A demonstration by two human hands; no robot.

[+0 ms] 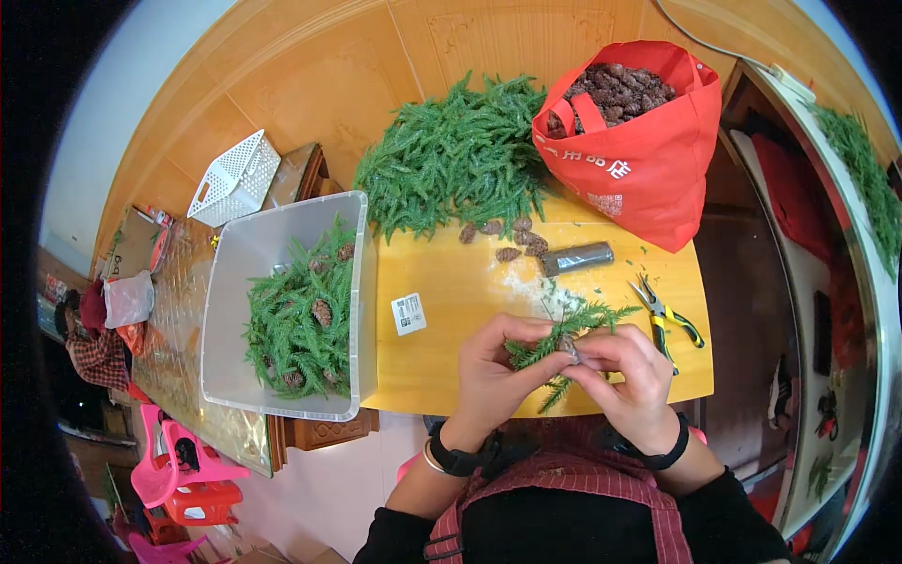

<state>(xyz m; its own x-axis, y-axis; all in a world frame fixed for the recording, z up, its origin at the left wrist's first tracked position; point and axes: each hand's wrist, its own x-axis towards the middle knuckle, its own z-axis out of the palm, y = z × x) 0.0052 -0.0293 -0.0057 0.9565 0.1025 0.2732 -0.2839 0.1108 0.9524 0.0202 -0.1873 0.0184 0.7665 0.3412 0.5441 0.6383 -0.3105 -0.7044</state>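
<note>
Pinching artificial pine sprig [533,353] and pinecone [566,345] with left hand [498,368] and right hand [628,378], lower centre-right of frame, near yellow-black pliers [657,317].

The left forearm [416,491] and right forearm [689,473] slant inward from the lower edge, bringing the left hand [495,368] and right hand [631,369] close together before the chest. Each pinches between thumb and bent fingers, the thumbs pointing toward one another, fingertips nearly meeting.
</note>
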